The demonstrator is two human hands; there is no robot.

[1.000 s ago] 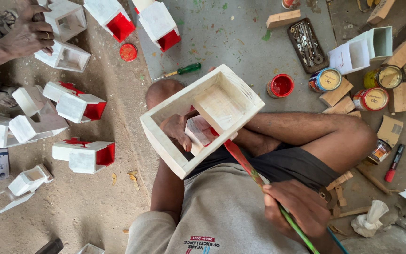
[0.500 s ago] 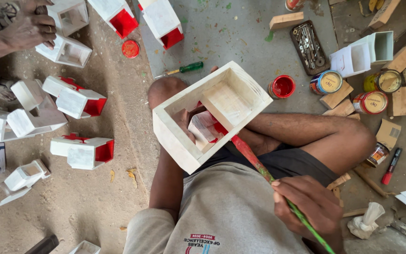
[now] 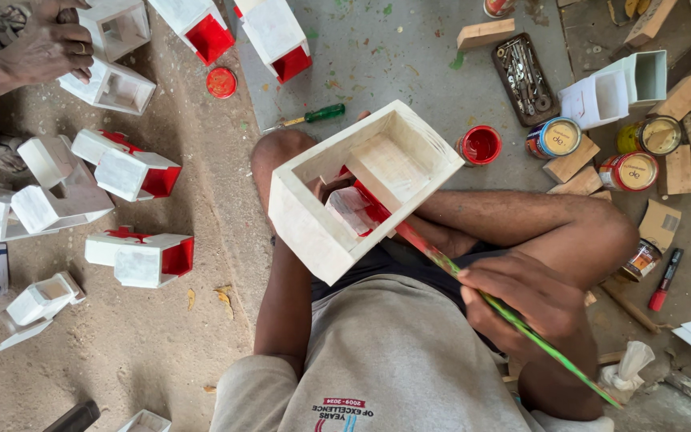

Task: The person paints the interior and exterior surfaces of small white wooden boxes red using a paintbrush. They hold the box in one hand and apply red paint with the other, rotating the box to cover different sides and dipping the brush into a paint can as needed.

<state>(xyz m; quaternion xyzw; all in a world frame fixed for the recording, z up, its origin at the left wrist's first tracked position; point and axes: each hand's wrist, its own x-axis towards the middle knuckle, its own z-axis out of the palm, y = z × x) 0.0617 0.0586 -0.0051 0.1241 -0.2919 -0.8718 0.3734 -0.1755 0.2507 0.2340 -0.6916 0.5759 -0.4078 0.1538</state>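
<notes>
Floor: we sit cross-legged on a grey concrete floor (image 3: 409, 56) flecked with paint, which turns sandy toward its left edge.
Box: we have a white wooden box (image 3: 361, 188), open side up, tilted over our lap between the knees; its inner wall shows fresh red paint.
Left hand: our left hand (image 3: 333, 192) reaches inside the box and bears it from within; the fingers look curled against an inner block, though the walls hide most of the grip.
Right hand: our right hand (image 3: 525, 300) sits low and right of the box, just apart from it, fingers pinched shut on a thin brush.
Brush: the brush (image 3: 505, 312) has a green and red handle that slants from the lower right up into the box, its tip hidden at the red patch.
Paint: a small open tin of red paint (image 3: 480, 146) stands just beyond the box's right corner; three lidded tins (image 3: 555, 138) lie further right among wood blocks (image 3: 569, 164).
Tools: a green-handled screwdriver (image 3: 309, 118) lies beyond our left knee, and a tray of metal bits (image 3: 523, 74) near the floor's far edge.
Finished pieces: white boxes with red insides (image 3: 141, 256) are spread along the left side.
Another person: a co-worker's hand (image 3: 45, 48) rests on one such box at the far left corner.
</notes>
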